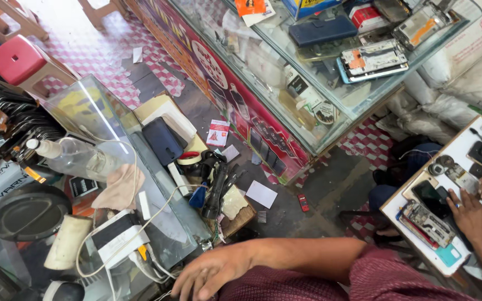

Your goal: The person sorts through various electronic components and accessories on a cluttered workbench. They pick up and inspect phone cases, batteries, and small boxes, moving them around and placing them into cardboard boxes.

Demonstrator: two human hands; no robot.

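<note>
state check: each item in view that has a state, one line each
left hand: open, fingers spread, holding nothing, by the white cables
right hand: resting on the white board, grip unclear
dark phone: flat on the board, screen dark
opened phone: back off, insides exposed
clear bottle: lying on its side
pink stool: upright
glass counter: closed, phone parts on top
</note>
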